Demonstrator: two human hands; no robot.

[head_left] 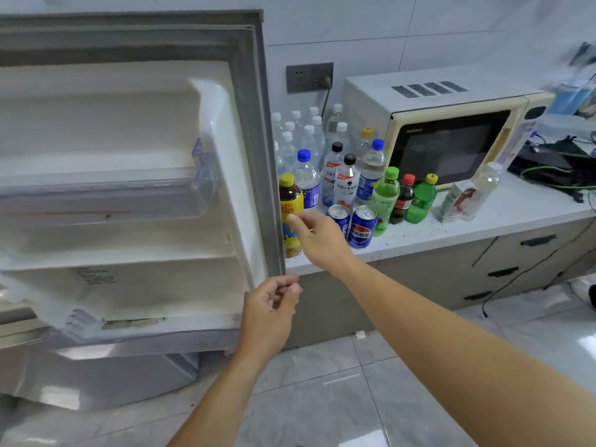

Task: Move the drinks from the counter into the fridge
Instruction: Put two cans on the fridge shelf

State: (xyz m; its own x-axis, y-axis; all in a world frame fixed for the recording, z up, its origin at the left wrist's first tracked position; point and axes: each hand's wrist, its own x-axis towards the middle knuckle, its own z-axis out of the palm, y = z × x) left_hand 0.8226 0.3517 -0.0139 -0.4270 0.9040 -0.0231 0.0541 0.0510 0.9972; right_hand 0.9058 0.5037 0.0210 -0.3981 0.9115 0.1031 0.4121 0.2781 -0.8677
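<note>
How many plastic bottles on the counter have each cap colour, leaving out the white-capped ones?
Yellow-capped plastic bottles: 3
Blue-capped plastic bottles: 2
Black-capped plastic bottles: 2
Green-capped plastic bottle: 1
Red-capped plastic bottle: 1
Total: 9

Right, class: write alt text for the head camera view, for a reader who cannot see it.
A person's right hand reaches toward a yellow-capped, yellow-labelled plastic tea bottle among many drinks on a white speckled counter. The left hand, fingers loosely curled and holding nothing, hangs by the edge of the open white fridge door; a cream microwave stands behind the drinks.
</note>
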